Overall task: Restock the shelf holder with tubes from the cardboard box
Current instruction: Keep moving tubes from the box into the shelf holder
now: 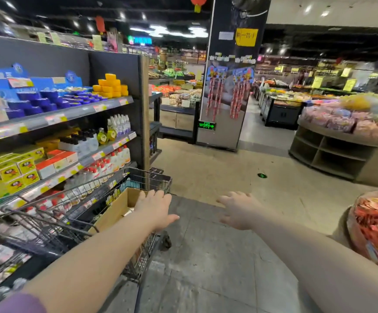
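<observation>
Left hand (155, 208): fingers spread, empty, over cardboard box (118, 208).
Right hand (240, 210): fingers spread, empty, lower centre.
Box: in shopping cart (147, 179), lower left.
Tubes: not discernible.
Risk: cart could roll if nudged.

Bright ceiling lights (174, 31) glare white against a dark ceiling. The floor (217, 172) is evenly lit with faint shadows. Wide-angle distortion bends the shelves (54, 118) at the left edge; motion blur softens everything.
</observation>
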Available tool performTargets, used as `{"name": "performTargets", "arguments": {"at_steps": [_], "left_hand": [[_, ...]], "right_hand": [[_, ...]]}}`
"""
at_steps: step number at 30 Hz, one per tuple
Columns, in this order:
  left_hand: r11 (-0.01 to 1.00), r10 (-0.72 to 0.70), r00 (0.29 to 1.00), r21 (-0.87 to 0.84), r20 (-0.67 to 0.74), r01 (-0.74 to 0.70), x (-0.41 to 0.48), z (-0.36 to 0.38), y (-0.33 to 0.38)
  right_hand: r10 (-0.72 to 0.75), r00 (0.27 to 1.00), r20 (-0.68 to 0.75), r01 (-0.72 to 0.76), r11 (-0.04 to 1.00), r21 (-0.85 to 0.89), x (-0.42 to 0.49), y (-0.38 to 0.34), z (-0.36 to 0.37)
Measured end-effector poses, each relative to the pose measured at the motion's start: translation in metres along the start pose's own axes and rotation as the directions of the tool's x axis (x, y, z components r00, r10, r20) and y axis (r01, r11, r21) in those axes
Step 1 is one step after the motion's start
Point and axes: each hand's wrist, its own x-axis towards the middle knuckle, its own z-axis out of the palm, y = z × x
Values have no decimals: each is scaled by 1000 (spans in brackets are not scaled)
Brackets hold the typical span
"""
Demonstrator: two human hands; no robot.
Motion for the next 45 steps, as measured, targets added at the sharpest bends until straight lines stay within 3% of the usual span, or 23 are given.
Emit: {"name": "performTargets", "arguments": {"at_steps": [16, 22, 31, 41, 45], "left_hand": [[998, -44, 994, -47, 104, 49, 222, 45, -90], [970, -203, 965, -104, 164, 222, 269, 66, -133], [825, -505, 791, -77, 347, 560, 332, 110, -158], [638, -646, 580, -65, 496, 767, 330, 148, -170], [592, -658, 531, -69, 534, 803, 332, 172, -191]], "right_hand": [[-94, 993, 71, 97, 994, -53, 256, 10, -12], [-269, 961, 69, 273, 961, -55, 363, -4, -17], [-553, 821, 140, 564, 824, -53, 518, -8, 3], [-730, 614, 299, 768, 640, -14, 606, -61, 31], [-715, 594, 368, 767, 642, 9, 629, -88, 47]]}}
